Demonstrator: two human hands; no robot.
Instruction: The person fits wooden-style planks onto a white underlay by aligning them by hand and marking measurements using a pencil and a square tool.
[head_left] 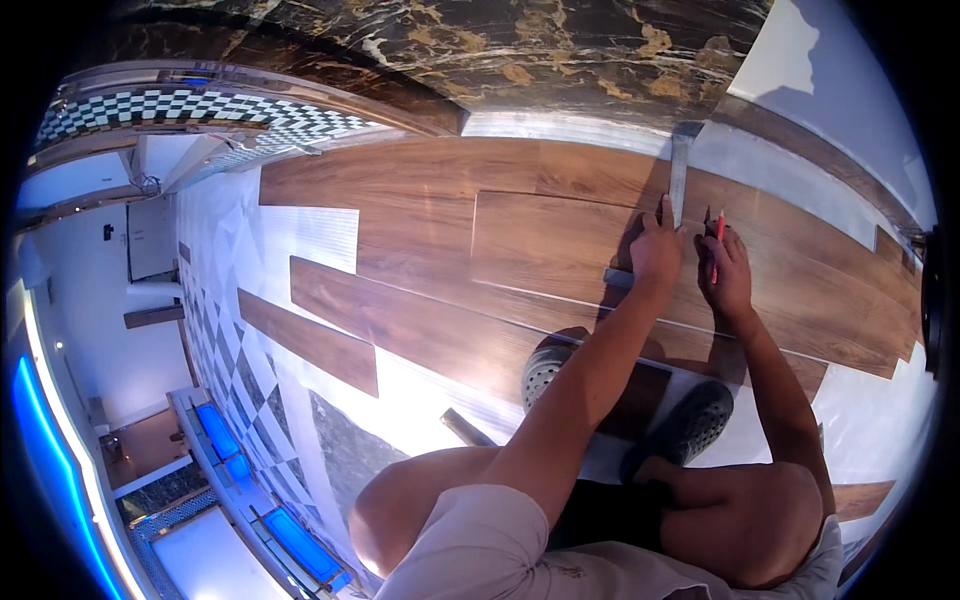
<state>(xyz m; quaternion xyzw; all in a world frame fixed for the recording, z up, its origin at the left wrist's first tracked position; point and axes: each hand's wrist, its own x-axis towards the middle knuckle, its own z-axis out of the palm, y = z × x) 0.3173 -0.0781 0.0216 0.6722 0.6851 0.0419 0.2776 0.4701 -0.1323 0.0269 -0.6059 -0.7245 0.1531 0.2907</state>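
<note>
My left hand (pixel 657 252) is at the near end of a flat metal ruler (pixel 679 178), its fingers on the strip. The ruler lies across the wood-look planks, its far end near the base of the dark marble. Just to its right, my right hand (pixel 728 270) is closed round a red pencil (pixel 717 250), which stands roughly upright close to the ruler. Beneath both hands is a brown plank (pixel 560 240) with a pale edge showing. A small grey piece (pixel 618 277) lies left of my left wrist, partly in shadow; its kind is unclear.
Two brown boards, a longer one (pixel 410 310) and a shorter one (pixel 310 340), stretch out to the left over white underlay (pixel 430 385). Black-and-gold marble (pixel 560 60) rises ahead. My dark clogs (pixel 692 420) rest by the planks. A short dark bar (pixel 467 428) lies near my left knee.
</note>
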